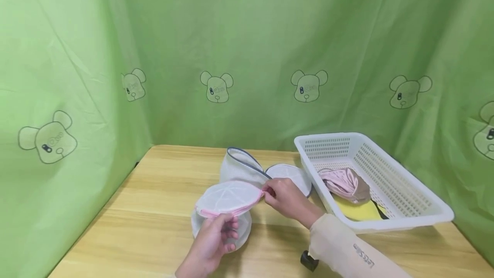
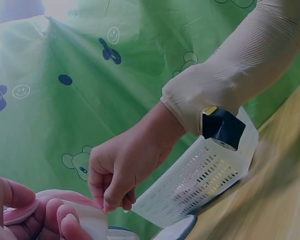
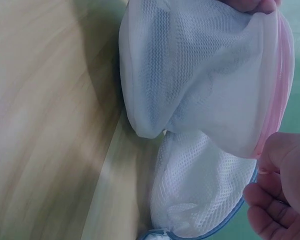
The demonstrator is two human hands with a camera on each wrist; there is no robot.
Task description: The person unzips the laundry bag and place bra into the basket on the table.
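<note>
A white mesh laundry bag [image 1: 227,196] with a pink zipper is held up just above the table, its round lid tilted over the body. My left hand [image 1: 212,239] grips the bag's near rim, thumb on top, fingers curled beneath. At the zipper's right end, my right hand [image 1: 287,198] pinches the pink edge between thumb and forefinger; the zipper pull is hidden. In the right wrist view, the bag's mesh side [image 3: 200,75] hangs down from the pink zipper [image 3: 277,95]. Behind it is a second mesh laundry bag [image 1: 241,168] with dark blue trim, its round lid [image 1: 291,177] folded open to the right.
A white plastic basket [image 1: 326,200] stands at the right of the wooden table [image 1: 154,222]. Inside are a pink satiny cloth piece [image 1: 343,183] and a flat yellow item [image 1: 355,209]. Green curtain [image 1: 254,55] encloses the back and sides. A black device [image 2: 222,127] is worn on the right wrist.
</note>
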